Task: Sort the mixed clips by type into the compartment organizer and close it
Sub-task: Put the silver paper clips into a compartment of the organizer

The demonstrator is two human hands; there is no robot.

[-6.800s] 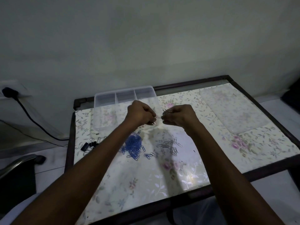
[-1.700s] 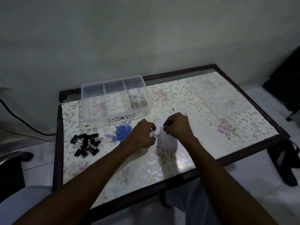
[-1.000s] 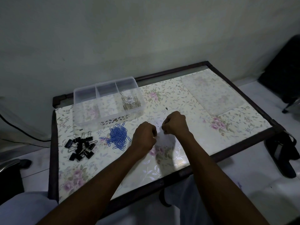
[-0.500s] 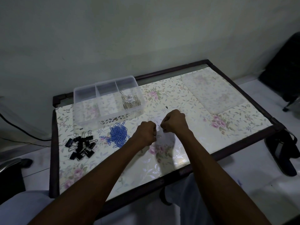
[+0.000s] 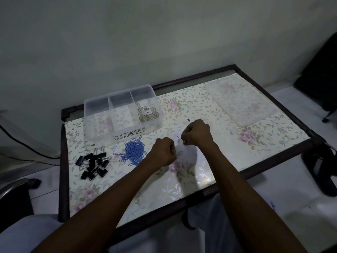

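Silver paper clips [image 5: 179, 153], down to one beside the left hand [image 5: 162, 152], pinched by it; right hand [image 5: 196, 133] grips gathered ones; next, judged: carry to organizer [image 5: 102, 132] beyond, rightmost compartment.

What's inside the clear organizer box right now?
The organizer has three compartments. Its right one holds a pile of silver paper clips. The middle and left ones look bare, showing only the floral table cover through the clear plastic. Nothing covers the box.
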